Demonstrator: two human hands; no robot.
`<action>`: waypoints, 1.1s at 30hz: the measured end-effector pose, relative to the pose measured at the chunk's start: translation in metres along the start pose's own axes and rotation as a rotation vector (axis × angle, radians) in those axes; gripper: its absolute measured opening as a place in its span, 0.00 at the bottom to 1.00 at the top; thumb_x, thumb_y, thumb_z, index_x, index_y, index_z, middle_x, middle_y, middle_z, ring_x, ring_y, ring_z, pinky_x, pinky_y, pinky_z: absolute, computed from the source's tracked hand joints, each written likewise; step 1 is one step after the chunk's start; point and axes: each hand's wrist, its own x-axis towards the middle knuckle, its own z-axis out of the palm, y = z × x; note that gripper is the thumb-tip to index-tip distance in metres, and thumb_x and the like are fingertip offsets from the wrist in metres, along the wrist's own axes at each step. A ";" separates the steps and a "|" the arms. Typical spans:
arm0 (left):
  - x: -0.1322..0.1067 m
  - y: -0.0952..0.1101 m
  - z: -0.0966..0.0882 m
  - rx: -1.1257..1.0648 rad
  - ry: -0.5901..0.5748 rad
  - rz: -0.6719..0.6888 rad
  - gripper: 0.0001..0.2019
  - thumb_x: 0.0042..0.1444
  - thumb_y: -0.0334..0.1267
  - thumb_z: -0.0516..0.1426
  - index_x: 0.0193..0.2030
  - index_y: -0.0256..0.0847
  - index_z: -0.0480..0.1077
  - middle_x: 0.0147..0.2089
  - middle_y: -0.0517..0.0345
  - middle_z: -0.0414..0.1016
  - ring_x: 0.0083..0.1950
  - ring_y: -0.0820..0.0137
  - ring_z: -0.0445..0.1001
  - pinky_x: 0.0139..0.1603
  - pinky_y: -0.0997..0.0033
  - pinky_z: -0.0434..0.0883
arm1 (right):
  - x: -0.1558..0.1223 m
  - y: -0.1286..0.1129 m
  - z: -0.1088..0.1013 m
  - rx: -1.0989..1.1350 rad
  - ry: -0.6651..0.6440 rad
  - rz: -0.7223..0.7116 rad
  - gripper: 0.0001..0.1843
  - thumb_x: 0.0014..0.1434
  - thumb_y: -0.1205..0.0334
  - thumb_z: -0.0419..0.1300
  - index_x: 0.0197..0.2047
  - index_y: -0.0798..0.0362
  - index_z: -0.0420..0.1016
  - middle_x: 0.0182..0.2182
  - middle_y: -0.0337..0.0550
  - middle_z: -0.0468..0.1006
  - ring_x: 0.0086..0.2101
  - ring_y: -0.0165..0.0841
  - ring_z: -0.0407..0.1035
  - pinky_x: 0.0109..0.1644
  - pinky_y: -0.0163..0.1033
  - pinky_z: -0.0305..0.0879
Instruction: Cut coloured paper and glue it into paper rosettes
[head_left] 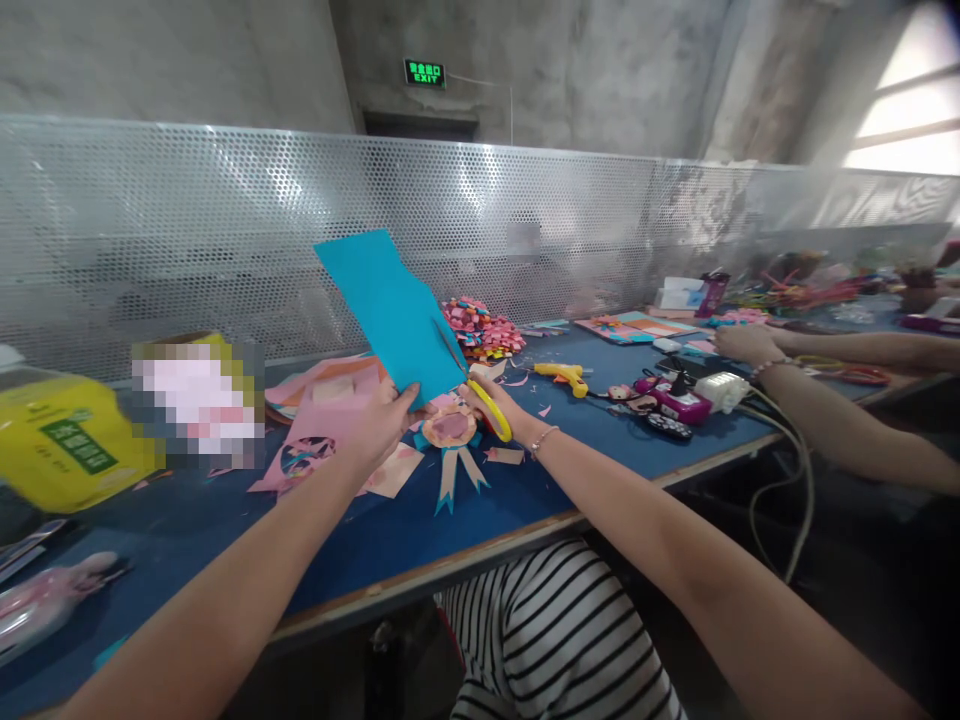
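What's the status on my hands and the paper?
Left hand grips teal paper sheet at its lower edge. Right hand holds yellow-handled scissors, blades on the sheet. Paper rosette lies on table below; co-worker's hand far right.

Room over near table point(375, 545), scraps point(484, 330) ahead, mesh screen point(225, 220) behind (co-worker's arm point(847, 430) right)

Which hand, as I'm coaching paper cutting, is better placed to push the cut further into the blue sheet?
Right, probably. The right hand grips the yellow-handled scissors, whose blades sit against the blue sheet. The left hand pinches the sheet's lower edge, holding it upright.
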 end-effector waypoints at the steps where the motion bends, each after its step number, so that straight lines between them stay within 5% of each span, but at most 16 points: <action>1: 0.000 -0.001 0.000 0.006 -0.006 -0.004 0.18 0.45 0.42 0.61 0.43 0.40 0.65 0.41 0.56 0.73 0.31 0.73 0.70 0.27 0.71 0.71 | 0.000 0.000 0.000 0.007 -0.009 0.003 0.18 0.49 0.45 0.58 0.33 0.51 0.63 0.23 0.33 0.61 0.26 0.25 0.58 0.29 0.31 0.56; 14: 0.001 -0.007 -0.001 0.021 -0.049 -0.013 0.21 0.44 0.44 0.61 0.44 0.40 0.64 0.36 0.58 0.72 0.25 0.77 0.66 0.25 0.73 0.68 | 0.002 0.008 -0.002 -0.035 0.010 -0.018 0.21 0.50 0.42 0.56 0.38 0.51 0.68 0.20 0.32 0.58 0.23 0.25 0.56 0.27 0.31 0.55; 26: 0.001 -0.004 0.001 0.016 -0.061 -0.020 0.21 0.46 0.42 0.60 0.47 0.40 0.65 0.38 0.57 0.73 0.25 0.77 0.66 0.24 0.74 0.67 | 0.005 0.009 -0.001 -0.308 0.116 -0.129 0.19 0.54 0.44 0.52 0.34 0.53 0.69 0.23 0.38 0.64 0.32 0.33 0.62 0.36 0.38 0.61; 33: 0.000 -0.005 -0.001 0.017 -0.079 -0.022 0.21 0.43 0.44 0.62 0.44 0.38 0.66 0.34 0.57 0.73 0.25 0.75 0.67 0.24 0.73 0.67 | 0.007 0.013 -0.001 -0.198 0.073 -0.094 0.21 0.49 0.43 0.57 0.36 0.53 0.68 0.22 0.35 0.62 0.28 0.29 0.60 0.33 0.35 0.59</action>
